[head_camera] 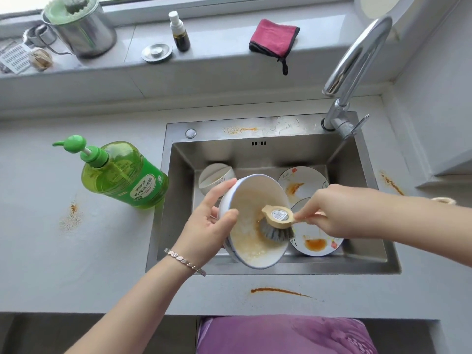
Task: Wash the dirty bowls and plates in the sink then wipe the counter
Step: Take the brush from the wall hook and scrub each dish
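Over the steel sink (178,190), my left hand (207,226) grips the rim of a white bowl (249,195) tilted toward me, smeared with orange sauce and foam. My right hand (337,213) holds the wooden handle of a dish brush (277,221), whose grey bristles press inside the bowl. A second bowl (213,175) lies on its side at the sink's back left. Two sauce-stained plates lie in the sink, one at the back right (304,181), the other (314,241) under my right hand.
A green dish soap bottle (122,172) stands left of the sink. Orange stains mark the counter (72,215), also near the front edge (278,292). The faucet (352,70) arches at the back right. A pink cloth (273,38) lies on the windowsill.
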Available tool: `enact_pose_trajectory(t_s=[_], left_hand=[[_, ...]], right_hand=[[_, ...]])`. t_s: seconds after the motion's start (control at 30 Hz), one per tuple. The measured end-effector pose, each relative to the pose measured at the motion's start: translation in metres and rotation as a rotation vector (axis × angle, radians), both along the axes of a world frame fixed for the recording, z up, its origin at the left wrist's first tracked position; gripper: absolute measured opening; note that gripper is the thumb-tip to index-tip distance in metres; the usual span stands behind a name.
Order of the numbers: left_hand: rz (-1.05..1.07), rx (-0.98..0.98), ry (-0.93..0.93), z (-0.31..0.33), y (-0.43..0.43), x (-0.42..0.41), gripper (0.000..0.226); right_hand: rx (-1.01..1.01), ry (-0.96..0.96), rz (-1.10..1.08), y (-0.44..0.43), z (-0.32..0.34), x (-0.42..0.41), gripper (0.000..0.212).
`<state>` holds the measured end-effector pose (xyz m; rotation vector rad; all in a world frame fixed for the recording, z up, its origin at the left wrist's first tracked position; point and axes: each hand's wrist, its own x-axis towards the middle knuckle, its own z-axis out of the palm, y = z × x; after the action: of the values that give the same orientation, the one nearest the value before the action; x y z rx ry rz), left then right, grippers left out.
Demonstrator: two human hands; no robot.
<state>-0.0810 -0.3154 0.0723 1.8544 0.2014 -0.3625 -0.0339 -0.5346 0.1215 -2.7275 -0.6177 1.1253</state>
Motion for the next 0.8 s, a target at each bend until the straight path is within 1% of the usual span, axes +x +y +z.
enact_pose_trajectory(t_s=[0.03,0.13,0.17,0.2,0.27,0.33,0.37,0.43,0.5,0.6,0.67,0.77,0.8], left_hand=[[0.015,0.012,-0.009,-0.001,-0.001,0.002,0.044],[0.017,0.012,-0.014,0.000,-0.005,0.006,0.040],[0.011,0.006,-0.005,0.001,-0.004,0.007,0.039],[0.009,0.000,0.007,0.002,-0.004,0.007,0.038],[0.016,0.002,0.026,0.003,-0.001,0.006,0.041],[0.037,0.015,0.038,0.000,-0.001,0.007,0.037],[0.064,0.009,0.057,-0.002,-0.001,0.007,0.036],[0.099,-0.004,0.088,-0.005,-0.002,0.009,0.035],[0.089,-0.001,0.098,-0.005,-0.002,0.009,0.038],[0.108,-0.011,0.119,-0.004,-0.002,0.009,0.036],[0.146,0.002,0.147,-0.004,-0.004,0.009,0.036],[0.157,0.028,0.164,-0.003,-0.006,0.010,0.035],[0.148,0.024,0.166,-0.002,-0.005,0.009,0.035]], right_hand=[[0.026,0.014,-0.001,0.003,-0.002,-0.004,0.030],[0.223,0.199,-0.074,0.013,-0.004,-0.016,0.027],[0.226,0.232,-0.081,0.012,-0.004,-0.014,0.026],[0.196,0.231,-0.084,0.009,-0.004,-0.011,0.026],[0.136,0.171,-0.100,0.001,-0.006,-0.005,0.027],[0.116,0.104,-0.105,-0.003,-0.011,-0.006,0.029],[0.144,0.115,-0.122,-0.002,-0.013,-0.008,0.028],[0.253,0.200,-0.157,0.004,-0.016,-0.015,0.025],[0.266,0.242,-0.160,0.003,-0.020,-0.014,0.025],[0.201,0.162,-0.209,-0.009,-0.032,-0.010,0.027],[0.196,0.119,-0.199,-0.007,-0.035,-0.017,0.027],[0.289,0.184,-0.189,0.007,-0.029,-0.029,0.027],[0.281,0.166,-0.156,0.008,-0.026,-0.028,0.028]])
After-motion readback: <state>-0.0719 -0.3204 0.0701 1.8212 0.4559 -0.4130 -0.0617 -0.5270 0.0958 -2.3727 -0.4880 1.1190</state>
